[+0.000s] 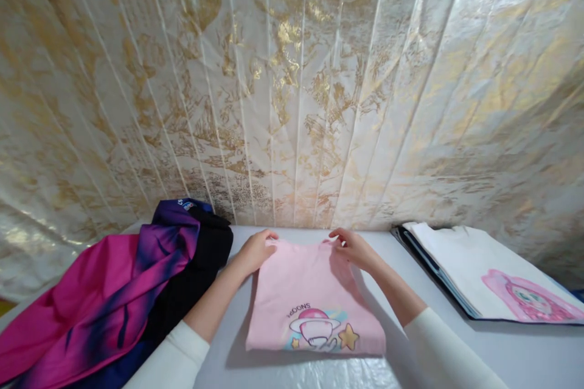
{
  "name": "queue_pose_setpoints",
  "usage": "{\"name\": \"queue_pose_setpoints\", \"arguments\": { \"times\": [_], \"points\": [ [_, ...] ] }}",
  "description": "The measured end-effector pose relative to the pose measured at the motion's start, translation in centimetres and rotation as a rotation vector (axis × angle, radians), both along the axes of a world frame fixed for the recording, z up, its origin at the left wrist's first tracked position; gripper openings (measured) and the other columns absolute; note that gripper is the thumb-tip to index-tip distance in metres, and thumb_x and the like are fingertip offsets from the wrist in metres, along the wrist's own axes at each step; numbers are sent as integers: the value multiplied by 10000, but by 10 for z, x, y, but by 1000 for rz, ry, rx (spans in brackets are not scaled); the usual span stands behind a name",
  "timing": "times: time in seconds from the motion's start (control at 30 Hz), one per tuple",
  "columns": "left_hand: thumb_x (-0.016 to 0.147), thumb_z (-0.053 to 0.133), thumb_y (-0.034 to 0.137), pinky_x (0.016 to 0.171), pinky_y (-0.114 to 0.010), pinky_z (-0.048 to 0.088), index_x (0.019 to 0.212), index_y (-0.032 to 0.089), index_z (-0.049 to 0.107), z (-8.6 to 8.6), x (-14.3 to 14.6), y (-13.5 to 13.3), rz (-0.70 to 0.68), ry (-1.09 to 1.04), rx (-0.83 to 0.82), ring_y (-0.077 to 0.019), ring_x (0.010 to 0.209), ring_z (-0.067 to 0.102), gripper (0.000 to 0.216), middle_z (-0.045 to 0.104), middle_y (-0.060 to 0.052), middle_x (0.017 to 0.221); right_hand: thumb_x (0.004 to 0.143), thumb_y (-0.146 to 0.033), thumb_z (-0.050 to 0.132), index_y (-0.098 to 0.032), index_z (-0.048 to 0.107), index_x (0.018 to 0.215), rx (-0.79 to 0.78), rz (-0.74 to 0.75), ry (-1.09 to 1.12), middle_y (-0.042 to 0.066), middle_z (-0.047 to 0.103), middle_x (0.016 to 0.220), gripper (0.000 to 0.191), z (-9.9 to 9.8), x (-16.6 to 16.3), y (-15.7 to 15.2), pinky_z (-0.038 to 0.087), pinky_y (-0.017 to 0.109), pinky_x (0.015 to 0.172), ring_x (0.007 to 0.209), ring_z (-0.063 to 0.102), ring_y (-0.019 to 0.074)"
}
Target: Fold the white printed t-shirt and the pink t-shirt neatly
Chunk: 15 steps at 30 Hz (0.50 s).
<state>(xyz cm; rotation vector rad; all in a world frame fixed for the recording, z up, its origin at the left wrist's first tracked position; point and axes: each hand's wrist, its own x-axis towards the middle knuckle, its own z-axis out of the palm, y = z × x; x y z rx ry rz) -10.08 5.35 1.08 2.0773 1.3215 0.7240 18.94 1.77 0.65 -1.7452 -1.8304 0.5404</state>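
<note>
A pink T-shirt (301,282), folded into a rough rectangle, lies in front of me with its printed cartoon and star at the near edge. My left hand (258,250) pinches its far left corner between thumb and fingers. At the far right corner, my right hand (356,248) grips the cloth the same way. The shirt's far edge dips slightly between the two hands.
To the left, a loose heap of pink, purple and black clothes (114,292) spreads over the white table (301,374). On the right sits a stack of folded garments (456,255), a white one with a pink print on top. A gold-patterned curtain (292,91) hangs behind.
</note>
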Motion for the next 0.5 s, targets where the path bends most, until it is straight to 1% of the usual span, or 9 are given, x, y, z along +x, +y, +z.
{"name": "queue_pose_setpoints", "arguments": {
  "times": [0.03,0.1,0.2,0.27,0.3,0.4,0.47,0.5],
  "points": [
    [853,587,151,894,-340,472,1005,161,616,0,0,2,5,-6,13,-208,952,629,156,672,-57,1001,726,-95,504,-179,628,1045,26,-15,-11,-1,650,806,352,-1,2,0,428,220,619,700,595,141],
    [864,563,150,881,-327,485,1046,164,611,2,2,8,15,-4,32,-207,947,638,189,679,-46,996,768,-108,473,-194,595,1101,65,-48,-38,9,662,861,365,-2,4,3,431,230,669,766,609,152],
    [922,582,247,865,-382,506,1104,153,600,1,9,18,49,53,48,-208,962,628,206,644,-62,1077,784,-102,463,-187,594,1099,72,-105,-96,35,679,852,352,-3,2,10,414,247,683,790,619,180],
    [937,589,318,854,-429,514,1152,156,584,-1,15,20,91,104,60,-220,993,611,269,601,-78,1159,782,-91,471,-182,611,1067,57,-139,-131,51,689,838,331,-6,-1,13,399,254,675,785,626,195],
    [938,590,323,860,-441,511,1173,157,573,-2,18,19,115,125,66,-227,1012,604,288,586,-84,1183,782,-88,476,-183,616,1055,51,-151,-142,56,694,846,321,-8,-3,14,394,255,676,792,629,199],
    [908,600,229,928,-423,466,1236,130,520,0,22,3,186,165,87,-256,1102,575,351,547,-131,1238,796,-108,497,-188,608,1064,47,-165,-142,69,700,912,301,-12,-5,15,391,254,691,836,633,205],
    [881,593,207,950,-395,442,1309,108,443,6,20,-18,220,183,99,-282,1164,548,464,485,-177,1301,806,-134,507,-185,583,1100,46,-160,-118,72,696,934,308,-12,-4,13,400,256,698,841,633,205],
    [878,583,231,942,-387,444,1345,107,398,9,18,-32,229,192,105,-292,1172,546,518,451,-189,1330,814,-151,507,-182,562,1128,45,-155,-98,71,692,938,320,-11,-3,11,407,257,697,827,635,200]
  ]
}}
